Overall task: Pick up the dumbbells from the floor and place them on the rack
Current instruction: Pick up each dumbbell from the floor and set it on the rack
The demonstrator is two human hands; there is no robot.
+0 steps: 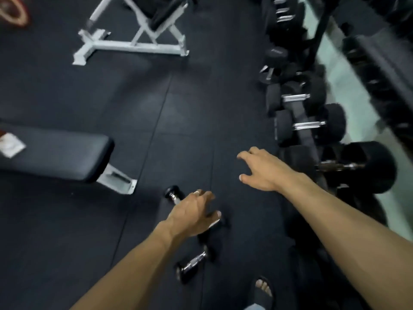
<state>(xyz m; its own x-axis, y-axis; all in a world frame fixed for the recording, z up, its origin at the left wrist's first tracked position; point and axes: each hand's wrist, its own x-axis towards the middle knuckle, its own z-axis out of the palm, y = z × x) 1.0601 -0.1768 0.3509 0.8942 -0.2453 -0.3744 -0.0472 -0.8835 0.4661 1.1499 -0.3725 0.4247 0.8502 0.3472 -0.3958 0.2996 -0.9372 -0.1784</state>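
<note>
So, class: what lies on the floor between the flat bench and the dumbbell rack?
In the head view, only bare black floor mat lies between the flat bench and the dumbbell rack.

Dim indoor light w/ a cool cast; black rubber mat floor (67,220) soaks it up, shadows barely visible. Chrome dumbbell handles on the black rack (309,125) catch small glints. Heavy motion blur top right and along right edge; both forearms fairly sharp. Wide-angle lens bends lines toward edges. Slightly grainy overall.

Bare forearms, ring (196,192), dark sandal (263,295)
</note>
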